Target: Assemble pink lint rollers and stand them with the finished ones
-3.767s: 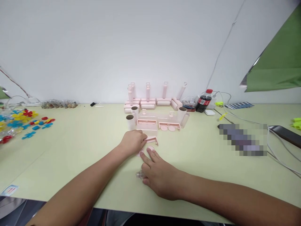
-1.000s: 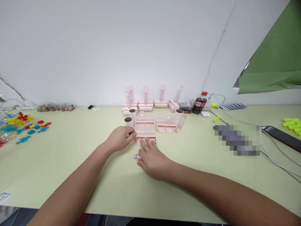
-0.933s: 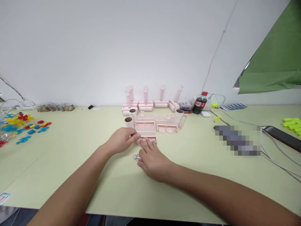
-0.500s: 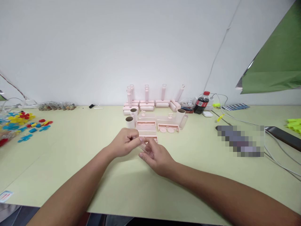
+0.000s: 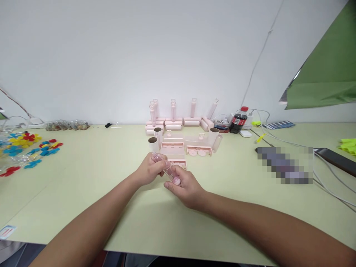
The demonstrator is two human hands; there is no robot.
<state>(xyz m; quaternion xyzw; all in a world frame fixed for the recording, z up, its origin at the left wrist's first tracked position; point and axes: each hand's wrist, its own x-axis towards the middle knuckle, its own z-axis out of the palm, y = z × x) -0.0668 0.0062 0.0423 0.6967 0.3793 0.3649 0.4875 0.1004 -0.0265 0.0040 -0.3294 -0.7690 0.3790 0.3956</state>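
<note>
The clear pink tube [image 5: 169, 171] is between your two hands, raised over the table [image 5: 139, 226] and tilted, with its upper end toward your left hand [image 5: 148, 170] and its round, pale end at your right hand [image 5: 190, 190]. Your left fingers are closed around the upper part; your right fingers grasp the lower part, while the right thumb stretches below it. Just beyond your hands lies an open pink case [image 5: 180, 162], partly hidden by them, so its content I cannot tell fully. Behind it stands a second open case [image 5: 172, 145], and to the right of that a third one [image 5: 199, 151], which has two round pieces inside. These cases, together with the cardboard-cored rolls [image 5: 214, 137] at both sides, fill the space directly in front of you. Farther, along the wall, there is a row of pink rollers [image 5: 174, 124], several with upright handles. At its right you have a bottle with red cap [image 5: 238, 120], then cables [image 5: 289, 141], a blurred object [image 5: 283, 165] and a dark phone [image 5: 336, 159]. Well apart on your left, colourful plastic flowers [image 5: 26, 138] lie scattered.
</note>
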